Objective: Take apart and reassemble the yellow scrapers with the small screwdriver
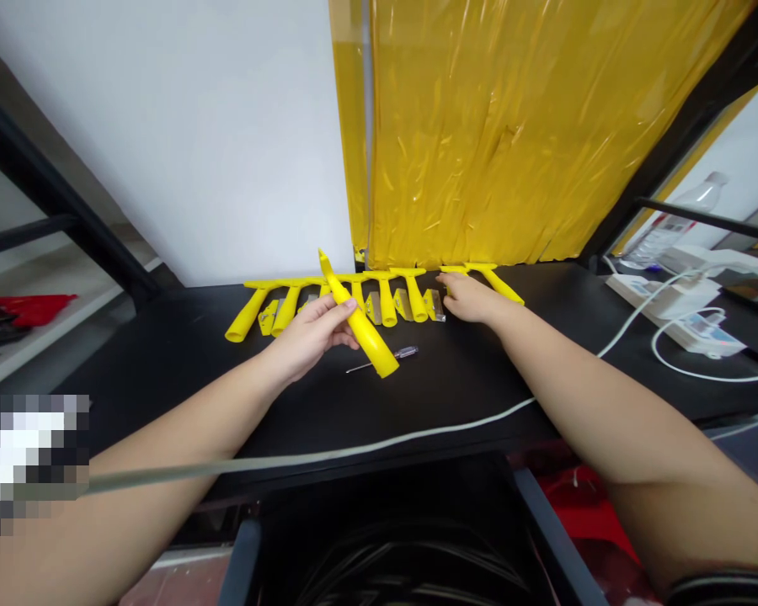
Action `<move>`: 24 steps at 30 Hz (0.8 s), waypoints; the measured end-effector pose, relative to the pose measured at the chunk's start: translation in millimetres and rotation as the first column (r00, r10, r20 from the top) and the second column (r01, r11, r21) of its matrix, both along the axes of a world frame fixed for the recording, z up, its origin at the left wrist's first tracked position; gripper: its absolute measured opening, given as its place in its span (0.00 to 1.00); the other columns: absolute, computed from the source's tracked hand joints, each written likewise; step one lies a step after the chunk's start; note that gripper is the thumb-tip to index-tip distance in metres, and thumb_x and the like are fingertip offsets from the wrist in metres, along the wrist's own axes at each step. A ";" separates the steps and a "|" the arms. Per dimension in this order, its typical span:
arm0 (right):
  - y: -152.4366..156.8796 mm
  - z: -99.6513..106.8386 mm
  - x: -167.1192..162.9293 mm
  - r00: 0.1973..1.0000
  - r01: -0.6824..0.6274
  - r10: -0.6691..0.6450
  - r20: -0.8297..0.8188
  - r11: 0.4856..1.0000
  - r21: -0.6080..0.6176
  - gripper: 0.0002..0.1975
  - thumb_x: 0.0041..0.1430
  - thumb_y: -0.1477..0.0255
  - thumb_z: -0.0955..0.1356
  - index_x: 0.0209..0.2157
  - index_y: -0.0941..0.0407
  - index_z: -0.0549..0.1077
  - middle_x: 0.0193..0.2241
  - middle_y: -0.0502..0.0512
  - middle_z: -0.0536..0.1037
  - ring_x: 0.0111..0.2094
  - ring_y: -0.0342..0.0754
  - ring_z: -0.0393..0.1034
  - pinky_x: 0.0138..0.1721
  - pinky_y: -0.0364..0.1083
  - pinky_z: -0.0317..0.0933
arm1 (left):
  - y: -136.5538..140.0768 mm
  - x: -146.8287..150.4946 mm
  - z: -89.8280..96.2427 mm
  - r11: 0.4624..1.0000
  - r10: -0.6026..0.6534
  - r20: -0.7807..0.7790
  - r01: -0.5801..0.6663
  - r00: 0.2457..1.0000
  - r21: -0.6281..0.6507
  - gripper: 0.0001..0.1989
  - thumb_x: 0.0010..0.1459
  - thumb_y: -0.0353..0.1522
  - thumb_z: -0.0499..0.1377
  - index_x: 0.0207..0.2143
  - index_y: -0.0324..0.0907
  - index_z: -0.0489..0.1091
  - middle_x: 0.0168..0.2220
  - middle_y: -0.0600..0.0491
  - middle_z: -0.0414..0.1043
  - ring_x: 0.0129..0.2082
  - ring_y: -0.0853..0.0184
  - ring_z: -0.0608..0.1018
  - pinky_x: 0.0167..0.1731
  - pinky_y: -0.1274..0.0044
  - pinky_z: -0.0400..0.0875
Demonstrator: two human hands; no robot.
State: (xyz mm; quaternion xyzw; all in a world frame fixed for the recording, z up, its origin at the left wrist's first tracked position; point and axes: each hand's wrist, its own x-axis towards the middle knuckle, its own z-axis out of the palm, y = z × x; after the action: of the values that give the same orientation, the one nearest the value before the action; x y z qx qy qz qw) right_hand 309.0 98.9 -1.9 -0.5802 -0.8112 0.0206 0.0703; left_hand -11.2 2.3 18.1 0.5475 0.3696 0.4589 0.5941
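My left hand (pixel 319 332) is closed around a yellow plastic scraper handle (pixel 371 343), raised above the table and tilted, its narrow end pointing up and its round open end down to the right. At the back, my right hand (pixel 466 297) has its fingers curled onto another yellow scraper handle (pixel 453 270), mostly hidden behind the hand. Several T-shaped yellow scraper handles (pixel 387 305) lie side by side along the back edge. Between them sit small pieces with yellow and metal plates (pixel 435 305). A screwdriver (pixel 406 353) with a clear purplish handle lies below the held one.
A white cable (pixel 417 435) crosses in front of the black table (pixel 473 383). Power strips (pixel 701 324) and a clear bottle (pixel 675 223) stand at the right. White board (pixel 227 135) and yellow plastic film (pixel 480 126) rise behind. Black frame posts (pixel 69 194) flank the table.
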 end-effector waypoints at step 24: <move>-73.2 -5.4 -10.0 0.975 0.069 -0.042 0.218 0.991 -0.117 0.26 0.66 0.79 0.62 0.64 0.70 0.71 0.68 0.82 0.65 0.65 0.70 0.69 0.64 0.63 0.65 | 10.3 -5.4 -7.8 0.999 -0.002 -0.159 0.011 0.987 0.051 0.21 0.59 0.50 0.67 0.39 0.40 0.74 0.35 0.52 0.75 0.34 0.67 0.78 0.32 0.77 0.76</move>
State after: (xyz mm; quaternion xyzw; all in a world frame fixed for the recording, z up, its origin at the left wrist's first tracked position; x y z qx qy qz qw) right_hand 299.0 25.7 -7.3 -0.6048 -0.7946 0.0058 -0.0534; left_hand -16.6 12.6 10.3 0.5986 0.4020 0.4213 0.5501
